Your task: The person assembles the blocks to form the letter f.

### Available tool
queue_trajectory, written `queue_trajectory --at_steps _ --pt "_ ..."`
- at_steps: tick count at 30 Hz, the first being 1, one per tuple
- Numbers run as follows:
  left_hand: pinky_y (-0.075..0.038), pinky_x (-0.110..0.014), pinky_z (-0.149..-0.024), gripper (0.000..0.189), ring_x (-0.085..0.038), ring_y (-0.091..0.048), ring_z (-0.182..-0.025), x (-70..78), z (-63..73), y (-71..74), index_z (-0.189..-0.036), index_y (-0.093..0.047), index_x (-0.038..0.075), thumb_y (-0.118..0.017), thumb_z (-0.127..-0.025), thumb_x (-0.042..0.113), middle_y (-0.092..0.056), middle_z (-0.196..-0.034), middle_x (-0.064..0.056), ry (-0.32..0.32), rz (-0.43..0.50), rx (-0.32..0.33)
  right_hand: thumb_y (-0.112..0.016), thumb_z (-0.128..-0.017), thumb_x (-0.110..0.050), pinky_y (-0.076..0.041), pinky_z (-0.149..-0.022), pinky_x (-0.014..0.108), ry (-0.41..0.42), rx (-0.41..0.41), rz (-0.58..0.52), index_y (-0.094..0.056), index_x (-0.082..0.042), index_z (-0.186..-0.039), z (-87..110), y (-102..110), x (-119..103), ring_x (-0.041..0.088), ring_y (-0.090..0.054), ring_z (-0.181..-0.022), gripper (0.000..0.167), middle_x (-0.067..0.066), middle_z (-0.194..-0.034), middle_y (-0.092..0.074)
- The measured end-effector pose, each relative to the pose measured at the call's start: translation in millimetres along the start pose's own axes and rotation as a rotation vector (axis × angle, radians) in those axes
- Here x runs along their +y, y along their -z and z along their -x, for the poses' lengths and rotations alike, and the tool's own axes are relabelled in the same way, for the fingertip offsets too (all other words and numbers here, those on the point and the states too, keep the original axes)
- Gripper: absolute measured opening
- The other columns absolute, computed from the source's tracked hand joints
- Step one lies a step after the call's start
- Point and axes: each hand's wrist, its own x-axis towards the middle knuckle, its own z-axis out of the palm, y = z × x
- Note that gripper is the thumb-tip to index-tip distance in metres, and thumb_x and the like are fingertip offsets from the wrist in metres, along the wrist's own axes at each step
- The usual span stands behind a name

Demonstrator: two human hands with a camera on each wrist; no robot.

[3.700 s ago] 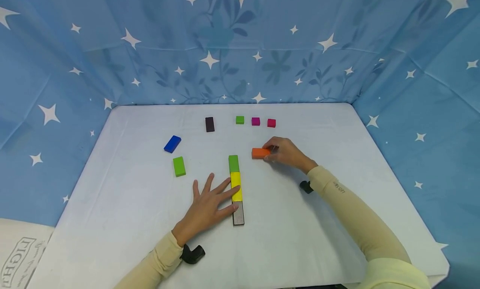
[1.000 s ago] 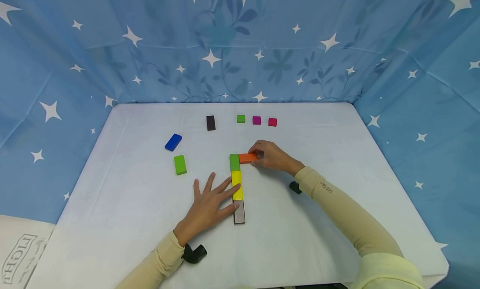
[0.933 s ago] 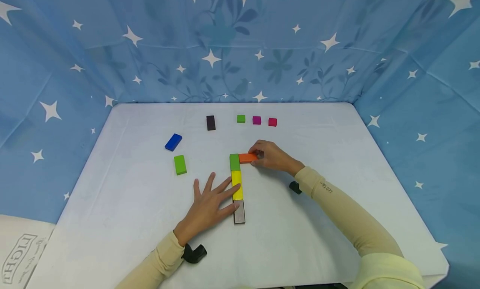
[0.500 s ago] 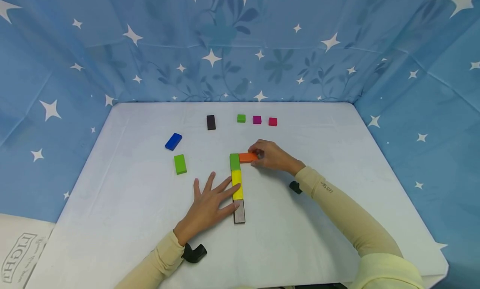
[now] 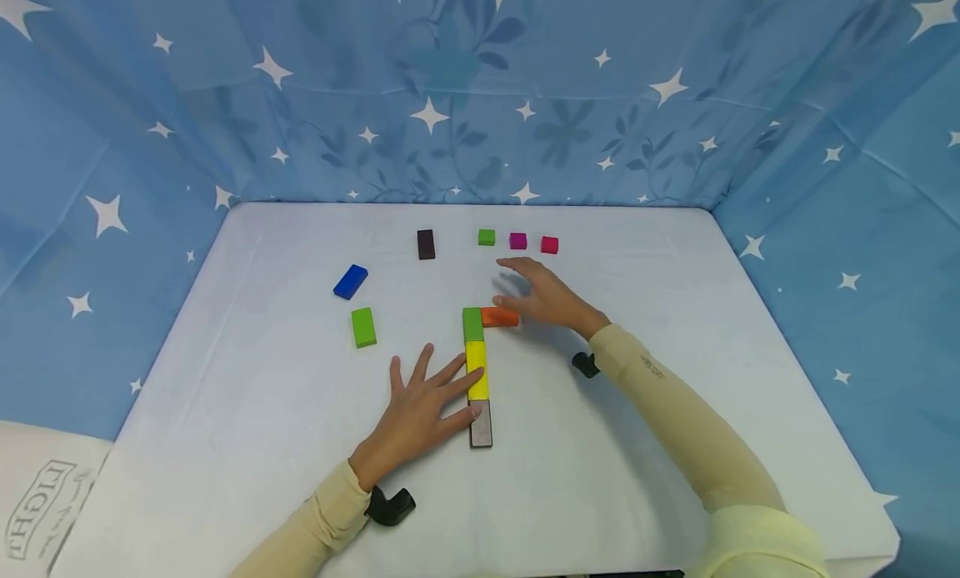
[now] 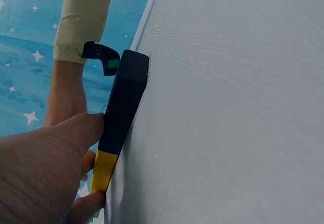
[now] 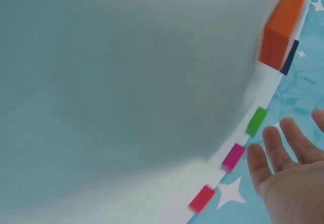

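A column of blocks lies in the middle of the table: green block (image 5: 472, 324) at the far end, yellow block (image 5: 476, 357), then a dark grey block (image 5: 481, 428). My left hand (image 5: 411, 419) has its fingers spread from the left side. Its thumb rests on the dark grey block (image 6: 126, 100) and its fingertips on the yellow block (image 6: 104, 168). An orange block (image 5: 500, 318) extends right from the green block, forming a corner. My right hand (image 5: 551, 296) hovers above and just beyond the orange block (image 7: 283, 27), fingers parted and holding nothing.
Along the back of the table are a black block (image 5: 426, 244), a small green block (image 5: 487, 238), a magenta block (image 5: 518, 241) and a red block (image 5: 550, 245). To the left lie a blue block (image 5: 350, 282) and another green block (image 5: 363, 328). Blue star-patterned cloth (image 5: 337, 86) surrounds the table.
The orange block came left against the green block, pinched in my right hand. Since half a second ago that hand has let go and lifted, fingers parting. My left hand stays in place.
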Motion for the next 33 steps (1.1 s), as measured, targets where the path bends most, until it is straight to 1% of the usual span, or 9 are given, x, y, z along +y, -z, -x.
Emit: queue_trajectory --at_steps 3,7,12,16,19,24,28,33 --pt "0.000 -0.086 -0.111 0.058 -0.054 -0.018 -0.158 -0.7 0.4 0.7 -0.158 -0.057 0.027 -0.063 -0.105 0.051 -0.046 -0.166 -0.007 0.001 -0.007 0.001 -0.076 -0.098 -0.046 -0.029 -0.121 0.064 -0.015 -0.008 -0.021 -0.043 -0.015 -0.165 -11.5 -3 -8 0.035 -0.029 -0.157 0.081 0.012 -0.172 -0.034" --pt "-0.001 -0.087 -0.111 0.058 -0.054 -0.019 -0.157 -1.1 1.0 1.3 -0.158 -0.057 0.028 -0.063 -0.106 0.051 -0.046 -0.166 -0.007 0.000 -0.012 0.007 -0.076 -0.096 -0.050 -0.031 -0.120 0.065 0.002 -0.023 -0.034 -0.042 -0.018 -0.166 -27.4 -12 -23 0.033 -0.029 -0.157 0.084 0.009 -0.172 -0.034" --pt "-0.002 -0.087 -0.111 0.057 -0.053 -0.021 -0.157 -1.4 1.3 1.4 -0.158 -0.058 0.028 -0.063 -0.106 0.051 -0.047 -0.166 -0.007 -0.002 -0.010 0.012 -0.074 -0.098 -0.050 -0.032 -0.121 0.061 0.104 -0.053 -0.033 -0.043 -0.017 -0.166 -46.9 -24 -44 0.029 -0.031 -0.156 0.082 0.006 -0.171 -0.037" --pt "-0.002 -0.087 -0.111 0.057 -0.053 -0.021 -0.157 -1.9 0.8 1.2 -0.158 -0.057 0.027 -0.063 -0.106 0.051 -0.047 -0.166 -0.007 -0.007 0.000 0.008 -0.073 -0.099 -0.048 -0.030 -0.123 0.059 0.174 -0.098 -0.035 -0.044 -0.017 -0.165 -60.9 -33 -60 0.026 -0.031 -0.156 0.079 0.004 -0.170 -0.038" --pt "-0.002 -0.087 -0.110 0.057 -0.053 -0.021 -0.157 -2.5 0.4 0.8 -0.158 -0.058 0.026 -0.063 -0.106 0.050 -0.047 -0.166 -0.007 -0.017 0.006 0.011 -0.074 -0.100 -0.046 -0.024 -0.125 0.059 0.211 -0.137 -0.016 -0.045 -0.017 -0.165 -70.5 -40 -73 0.026 -0.029 -0.158 0.077 0.004 -0.170 -0.038" --pt "-0.003 -0.088 -0.109 0.056 -0.054 -0.022 -0.157 -4.4 0.6 0.2 -0.157 -0.059 0.026 -0.063 -0.106 0.050 -0.047 -0.165 -0.007 -0.030 0.007 0.023 -0.074 -0.102 -0.040 -0.014 -0.128 0.058 0.279 -0.186 0.053 -0.045 -0.017 -0.165 -87.9 -50 -92 0.026 -0.027 -0.159 0.073 0.005 -0.171 -0.038" --pt "-0.004 -0.088 -0.109 0.057 -0.053 -0.022 -0.157 -6.0 1.1 0.0 -0.158 -0.057 0.026 -0.062 -0.107 0.051 -0.046 -0.166 -0.006 -0.032 -0.001 0.020 -0.074 -0.103 -0.034 -0.014 -0.128 0.056 0.336 -0.207 0.081 -0.047 -0.014 -0.163 -102.3 -58 -103 0.025 -0.028 -0.159 0.068 0.007 -0.170 -0.040" --pt "-0.004 -0.088 -0.110 0.058 -0.051 -0.021 -0.158 -7.9 0.2 -1.3 -0.159 -0.056 0.027 -0.060 -0.107 0.053 -0.044 -0.167 -0.004 -0.036 0.003 0.020 -0.073 -0.104 -0.026 -0.020 -0.128 0.049 0.389 -0.218 0.093 -0.051 -0.009 -0.160 -121.7 -66 -110 0.026 -0.032 -0.158 0.063 0.011 -0.167 -0.043"
